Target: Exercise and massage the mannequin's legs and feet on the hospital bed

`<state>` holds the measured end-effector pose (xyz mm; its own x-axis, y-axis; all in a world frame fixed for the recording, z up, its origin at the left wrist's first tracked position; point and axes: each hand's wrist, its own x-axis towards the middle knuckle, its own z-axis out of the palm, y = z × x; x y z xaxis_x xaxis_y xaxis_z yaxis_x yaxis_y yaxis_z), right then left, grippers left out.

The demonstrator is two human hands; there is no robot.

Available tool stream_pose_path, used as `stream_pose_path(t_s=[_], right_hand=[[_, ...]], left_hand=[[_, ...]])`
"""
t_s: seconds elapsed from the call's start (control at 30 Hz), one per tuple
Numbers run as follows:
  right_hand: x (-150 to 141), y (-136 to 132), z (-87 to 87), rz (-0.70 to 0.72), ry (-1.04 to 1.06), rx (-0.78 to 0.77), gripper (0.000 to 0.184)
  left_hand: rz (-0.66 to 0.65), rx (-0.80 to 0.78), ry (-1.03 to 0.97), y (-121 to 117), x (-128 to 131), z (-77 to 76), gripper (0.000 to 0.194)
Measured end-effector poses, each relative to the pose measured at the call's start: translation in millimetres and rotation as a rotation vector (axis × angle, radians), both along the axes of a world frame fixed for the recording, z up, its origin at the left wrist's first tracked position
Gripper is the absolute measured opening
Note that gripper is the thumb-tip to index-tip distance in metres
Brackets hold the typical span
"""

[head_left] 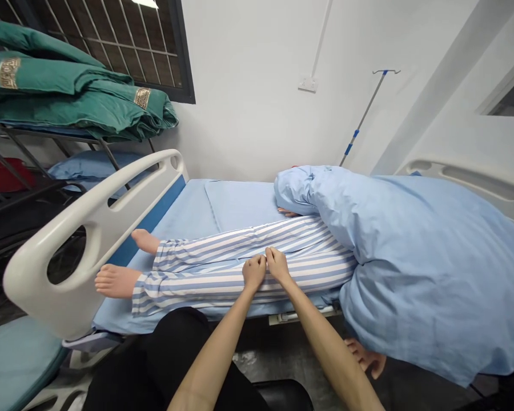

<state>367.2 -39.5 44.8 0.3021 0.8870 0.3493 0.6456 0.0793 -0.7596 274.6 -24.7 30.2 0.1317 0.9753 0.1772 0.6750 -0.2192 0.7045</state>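
A figure in blue-and-white striped trousers [223, 260] lies on a hospital bed [188, 211], bare feet [115, 281] toward the white footboard [89, 222]. A light blue quilt [411, 251] covers its upper body. My left hand [254, 270] and my right hand [276, 264] rest side by side on the near trouser leg around the knee. Both have their fingers curled into loose fists pressed against the striped cloth. Whether they pinch the fabric I cannot make out. A limp hand [366, 357] of the figure hangs below the quilt's near edge.
Folded green blankets [68, 85] sit on a metal rack at the upper left. An IV pole [366, 114] stands by the white wall behind the bed. A white side rail [466, 182] is at the right. My dark-clothed lap [163, 365] is in front of the bed.
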Motion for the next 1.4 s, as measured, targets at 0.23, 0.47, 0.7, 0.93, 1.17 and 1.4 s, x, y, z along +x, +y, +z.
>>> stream_pose_path(t_s=[0.23,0.47,0.7,0.93,1.17,1.4], right_hand=[[26,-20,-13.3,-0.082,-0.123,-0.014,0.039],[31,-15,-20.4,-0.101,0.222,0.125,0.039],[54,-22,2.0,-0.081,-0.032,0.045,0.036],[66,-26,-12.3,-0.141,-0.041,0.06,0.039],[81,-31,-1.2,-0.143,0.01,0.077,0.04],[95,-38,-6.7,-0.153,-0.038,0.083,0.037]], left_hand=[[0.011,-0.028,0.03,-2,2,5.0,0.033],[-0.048,-0.039,-0.226,-15,41,18.4,0.036],[0.012,-0.058,-0.112,-28,60,3.1,0.036],[-0.037,-0.051,-0.247,-23,72,12.7,0.037],[-0.065,-0.04,-0.226,-26,88,8.9,0.034],[-0.067,-0.089,-0.414,-23,104,16.3,0.036]])
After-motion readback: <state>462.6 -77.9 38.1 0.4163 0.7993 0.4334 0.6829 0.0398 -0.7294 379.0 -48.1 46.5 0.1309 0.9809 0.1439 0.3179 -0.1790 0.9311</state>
